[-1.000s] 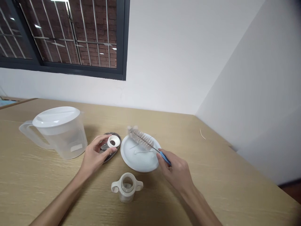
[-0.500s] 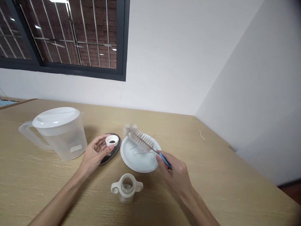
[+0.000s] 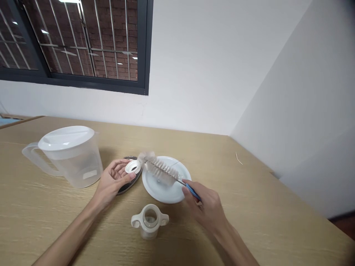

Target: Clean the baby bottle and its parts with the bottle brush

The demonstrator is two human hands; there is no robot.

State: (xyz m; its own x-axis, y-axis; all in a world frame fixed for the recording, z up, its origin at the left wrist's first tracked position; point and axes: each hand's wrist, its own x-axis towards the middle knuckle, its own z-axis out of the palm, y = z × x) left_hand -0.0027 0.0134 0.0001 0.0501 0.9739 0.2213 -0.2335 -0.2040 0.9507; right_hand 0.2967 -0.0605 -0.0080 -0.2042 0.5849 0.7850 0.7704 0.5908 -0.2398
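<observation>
Between the thumb and fingers of my left hand is a white screw ring, tilted toward the right. My right hand grips the blue handle of a bottle brush. The brush's white bristles lie over a pale plate, and their tip comes up close to the ring; whether they touch I cannot tell. Nearer to me stands a baby bottle, upright and uncovered, with a handle on each side. Part of a dark oval dish shows beneath my left hand.
A translucent lidded pitcher stands to the left of my left hand. Far right on the wooden table lies a thin pale strand. Behind the table are a white wall and a barred window.
The brush has moved left, bringing its bristle tip close to the ring. My left hand has tipped the ring toward the brush. Bottle, plate and pitcher stay put.
</observation>
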